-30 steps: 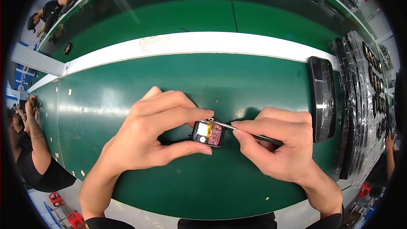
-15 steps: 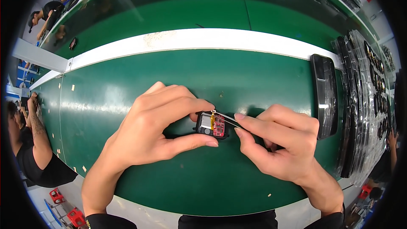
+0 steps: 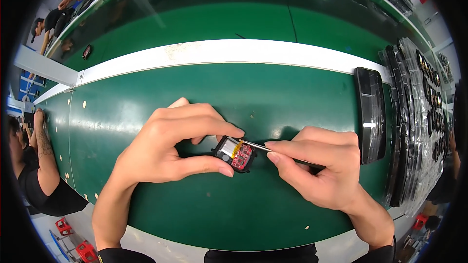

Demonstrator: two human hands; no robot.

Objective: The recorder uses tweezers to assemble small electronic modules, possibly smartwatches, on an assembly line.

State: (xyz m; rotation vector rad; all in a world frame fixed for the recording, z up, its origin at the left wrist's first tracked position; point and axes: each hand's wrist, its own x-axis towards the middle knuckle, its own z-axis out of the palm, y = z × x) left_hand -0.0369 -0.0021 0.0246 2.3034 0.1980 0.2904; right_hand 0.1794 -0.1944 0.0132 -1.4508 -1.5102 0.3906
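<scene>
A small black device casing [image 3: 235,154] sits on the green table in front of me, its inside facing up. In it lie a silver battery cell [image 3: 228,146], a strip of yellow tape [image 3: 237,147] and a red circuit board [image 3: 242,157]. My left hand [image 3: 170,141] grips the casing from the left, forefinger at its far edge and thumb at its near edge. My right hand [image 3: 317,165] pinches metal tweezers [image 3: 258,146] between thumb and forefinger. The tweezer tips touch or hover at the casing's far edge beside the yellow tape; contact is too small to tell.
At the right stands a black tray [image 3: 370,115], and beside it a stack of clear plastic trays [image 3: 412,126] with dark parts. A white rail [image 3: 219,51] crosses the table's far side. Another person's arm [image 3: 45,148] rests at the far left. Small scraps [image 3: 84,104] dot the table.
The casing has turned clockwise and shifted slightly left and nearer to me. My right hand has rolled, so the tweezers' dark rear end now shows; their tips look closer together.
</scene>
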